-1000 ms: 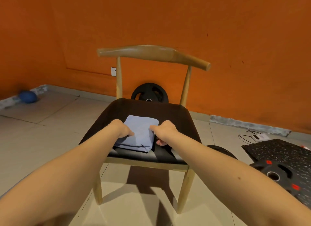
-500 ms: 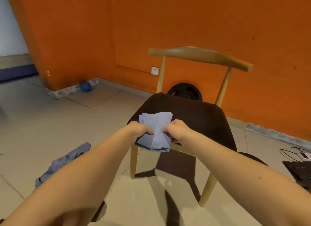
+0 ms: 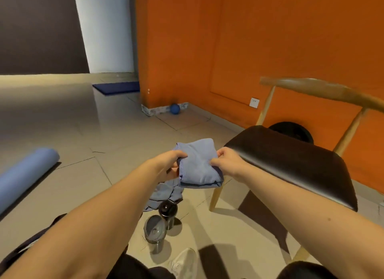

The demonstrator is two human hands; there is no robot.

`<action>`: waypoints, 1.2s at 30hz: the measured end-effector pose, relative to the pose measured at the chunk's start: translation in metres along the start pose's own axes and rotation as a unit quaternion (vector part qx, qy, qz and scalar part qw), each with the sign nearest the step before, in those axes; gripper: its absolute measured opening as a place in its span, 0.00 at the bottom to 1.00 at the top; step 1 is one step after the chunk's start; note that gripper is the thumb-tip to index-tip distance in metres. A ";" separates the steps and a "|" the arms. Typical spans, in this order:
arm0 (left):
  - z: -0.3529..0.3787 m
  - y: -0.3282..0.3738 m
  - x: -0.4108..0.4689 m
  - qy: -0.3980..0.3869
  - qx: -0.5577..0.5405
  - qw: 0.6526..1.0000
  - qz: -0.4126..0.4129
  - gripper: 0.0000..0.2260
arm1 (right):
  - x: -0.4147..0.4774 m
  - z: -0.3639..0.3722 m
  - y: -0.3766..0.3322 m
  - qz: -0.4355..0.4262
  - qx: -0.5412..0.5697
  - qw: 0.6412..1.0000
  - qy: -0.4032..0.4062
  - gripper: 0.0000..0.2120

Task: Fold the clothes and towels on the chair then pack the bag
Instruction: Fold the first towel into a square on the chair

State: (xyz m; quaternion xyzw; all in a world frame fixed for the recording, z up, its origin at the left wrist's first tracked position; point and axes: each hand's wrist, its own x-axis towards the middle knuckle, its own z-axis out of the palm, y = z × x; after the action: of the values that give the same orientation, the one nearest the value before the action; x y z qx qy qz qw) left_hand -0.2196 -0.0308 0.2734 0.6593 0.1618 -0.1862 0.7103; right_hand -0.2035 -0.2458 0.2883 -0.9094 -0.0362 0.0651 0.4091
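Head view — left grip [image 3: 172, 164] and right grip [image 3: 227, 161] each pinch the folded light-blue towel [image 3: 198, 166] — creased, mid-air, just beside the chair [image 3: 291, 160].

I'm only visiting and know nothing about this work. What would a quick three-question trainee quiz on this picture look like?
1. True or false: the folded blue cloth rests on the seat of the chair.
2. Who grips the cloth? A) one hand B) both hands C) neither hand
3. Fill in: the blue ball sits at the foot of the ____ wall.

Key
1. False: it is held in the air, off the seat.
2. B: the left hand and the right hand each pinch one side.
3. Orange.
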 end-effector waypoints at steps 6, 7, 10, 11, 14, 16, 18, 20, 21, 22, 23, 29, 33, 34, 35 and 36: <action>-0.054 -0.017 -0.043 0.162 0.100 0.979 0.076 0.11 | -0.015 0.047 -0.039 -0.055 -0.011 0.995 -0.083 0.05; -0.062 -0.018 -0.047 0.192 0.117 0.970 0.093 0.16 | -0.015 0.055 -0.044 -0.067 -0.011 0.993 -0.098 0.05; -0.084 -0.016 -0.058 0.234 0.160 0.952 0.118 0.13 | -0.015 0.078 -0.056 -0.096 -0.031 0.991 -0.093 0.14; -0.091 -0.014 -0.060 0.240 0.174 0.947 0.126 0.11 | -0.014 0.086 -0.060 -0.113 -0.039 0.989 -0.091 0.19; -0.110 -0.009 -0.061 0.267 0.233 0.928 0.115 0.22 | -0.010 0.108 -0.071 -0.192 -0.054 0.976 -0.088 0.23; -0.119 -0.008 -0.061 0.290 0.289 0.906 0.103 0.27 | -0.005 0.123 -0.078 -0.236 -0.063 0.966 -0.089 0.18; -0.133 -0.013 -0.057 0.309 0.330 0.886 0.104 0.28 | 0.002 0.140 -0.085 -0.261 -0.078 0.957 -0.099 0.10; -0.147 -0.022 -0.057 0.317 0.336 0.881 0.101 0.27 | 0.010 0.159 -0.090 -0.268 -0.092 0.952 -0.117 0.07; -0.156 -0.029 -0.056 0.320 0.330 0.882 0.103 0.26 | 0.013 0.170 -0.092 -0.269 -0.097 0.949 -0.133 0.07; -0.165 -0.036 -0.054 0.322 0.314 0.887 0.104 0.26 | 0.016 0.182 -0.093 -0.271 -0.102 0.945 -0.149 0.08; -0.174 -0.044 -0.052 0.327 0.296 0.891 0.108 0.26 | 0.020 0.194 -0.095 -0.274 -0.107 0.941 -0.166 0.08; -0.239 -0.106 -0.042 0.349 0.176 0.916 0.089 0.20 | 0.032 0.279 -0.107 -0.292 -0.143 0.903 -0.279 0.14; -0.281 -0.155 -0.038 0.367 0.208 0.904 0.064 0.18 | 0.029 0.343 -0.110 -0.280 -0.175 0.867 -0.375 0.24; -0.291 -0.170 -0.037 0.369 0.206 0.905 0.057 0.18 | 0.028 0.360 -0.109 -0.263 -0.173 0.866 -0.389 0.27; -0.300 -0.184 -0.035 0.374 0.203 0.904 0.051 0.18 | 0.026 0.378 -0.108 -0.251 -0.171 0.865 -0.399 0.29; -0.308 -0.198 -0.034 0.383 0.204 0.900 0.043 0.18 | 0.024 0.397 -0.106 -0.246 -0.170 0.864 -0.404 0.31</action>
State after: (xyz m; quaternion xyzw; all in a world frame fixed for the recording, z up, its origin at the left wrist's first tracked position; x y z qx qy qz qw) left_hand -0.3394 0.2653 0.0918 0.8165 0.3516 0.0824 0.4505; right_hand -0.2401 0.1205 0.1052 -0.8206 -0.4313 0.3172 0.1999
